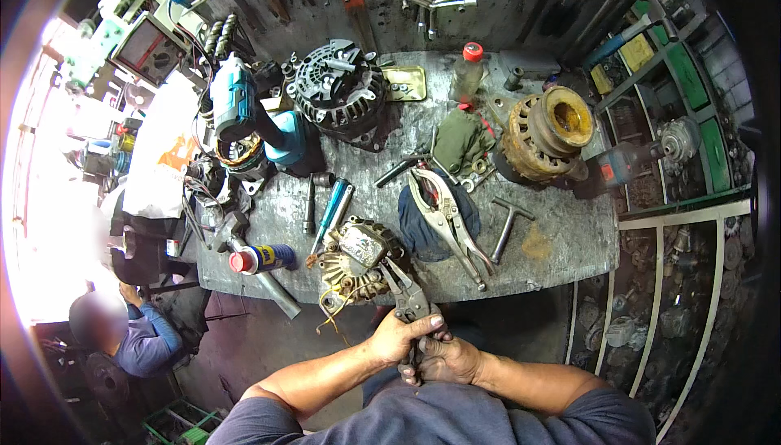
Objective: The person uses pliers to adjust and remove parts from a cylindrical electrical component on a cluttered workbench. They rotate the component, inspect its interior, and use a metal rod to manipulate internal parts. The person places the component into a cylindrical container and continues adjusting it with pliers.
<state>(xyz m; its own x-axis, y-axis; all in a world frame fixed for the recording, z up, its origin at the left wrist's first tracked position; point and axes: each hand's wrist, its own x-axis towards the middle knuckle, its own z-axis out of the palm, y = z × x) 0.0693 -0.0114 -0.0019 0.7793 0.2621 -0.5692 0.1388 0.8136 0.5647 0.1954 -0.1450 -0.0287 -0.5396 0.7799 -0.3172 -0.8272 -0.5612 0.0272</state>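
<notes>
Low in the middle, my left hand (pixel 399 335) is closed around the handles of metal locking pliers (pixel 413 298), whose jaws reach onto the dirty alternator housing (pixel 354 262) at the bench's front edge. Just below and to its right, my right hand (pixel 447 359) is also closed on the plier handles. The housing has a silvery raised block and loose yellow wires. A red-capped blue spray can (pixel 264 258) and blue-handled tools (pixel 332 211) lie to its left. Another large pair of locking pliers (pixel 435 213) rests on a dark cloth (pixel 415 242) to its right.
The steel bench (pixel 553 258) holds a black alternator (pixel 338 87), a rusty alternator (pixel 545 132), a cordless power tool (pixel 236 95), bottles and a T-handle tool (pixel 508 225). Shelves (pixel 667 307) stand at right. Another person (pixel 142 335) in a blue long-sleeved top is at lower left.
</notes>
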